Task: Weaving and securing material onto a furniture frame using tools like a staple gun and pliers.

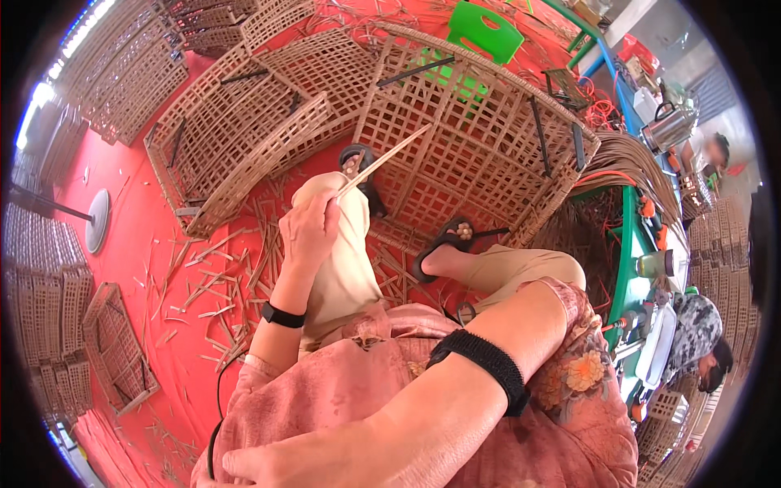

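My left hand (pixel 309 230) is closed on thin pale cane strips (pixel 386 161), above my left knee. They slant up and to the right, their tips in front of a large woven lattice panel (pixel 455 146). This brown panel has black bars fixed on it and lies tilted by my sandalled feet. My right forearm crosses my lap toward the lower left. At the lower edge my right hand (pixel 264 462) shows only in part, near my left side. Its fingers are mostly cut off, so whether it holds anything is hidden.
More woven panels (pixel 236 134) lie ahead at left, with stacks (pixel 122 73) behind. Cane scraps (pixel 215 293) litter the red floor covering. A green plastic stool (pixel 486 31) stands beyond. At right, a green-framed bench (pixel 628 268) carries tools and a metal kettle (pixel 669 126); two people are beyond it.
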Demonstrator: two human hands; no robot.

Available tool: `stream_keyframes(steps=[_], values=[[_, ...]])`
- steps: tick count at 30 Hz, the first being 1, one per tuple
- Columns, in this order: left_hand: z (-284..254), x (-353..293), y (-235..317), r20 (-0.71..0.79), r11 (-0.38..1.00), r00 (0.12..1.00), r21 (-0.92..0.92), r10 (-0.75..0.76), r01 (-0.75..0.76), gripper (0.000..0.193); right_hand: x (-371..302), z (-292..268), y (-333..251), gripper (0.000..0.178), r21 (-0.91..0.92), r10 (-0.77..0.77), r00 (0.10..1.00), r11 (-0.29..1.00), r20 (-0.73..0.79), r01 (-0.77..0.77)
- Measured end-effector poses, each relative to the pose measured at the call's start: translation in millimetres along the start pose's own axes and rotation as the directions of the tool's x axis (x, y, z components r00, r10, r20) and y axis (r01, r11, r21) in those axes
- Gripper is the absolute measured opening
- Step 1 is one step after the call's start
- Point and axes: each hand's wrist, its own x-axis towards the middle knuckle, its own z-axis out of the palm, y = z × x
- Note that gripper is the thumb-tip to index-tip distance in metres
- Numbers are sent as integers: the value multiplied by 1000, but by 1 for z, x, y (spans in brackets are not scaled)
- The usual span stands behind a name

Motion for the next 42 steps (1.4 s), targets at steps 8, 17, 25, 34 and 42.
stream_keyframes(steps=[8, 17, 25, 34, 42], values=[[6, 2, 1, -26, 1000, 1000, 10, 6, -6, 10, -4, 7, 4, 25, -163, -154, 950, 980, -270, 113], [2, -1, -4, -7, 1000, 1000, 31, -4, 4, 10, -6, 4, 9, 20, -357, -172, 964, 930, -203, 91], [11, 2, -5, -9, 995, 999, 86, 47, -46, 10, -10, -6, 15, 22, -145, -222, 957, 970, -188, 197], [5, -2, -10, 28, 997, 999, 65, 45, -47, 16, -27, -18, 11, 23, -22, -243, 942, 969, -233, 245], [3, -7, -9, 41, 995, 999, 96, 11, -15, 16, -73, -95, -33, 21, -98, -12, 941, 995, -340, -22]])
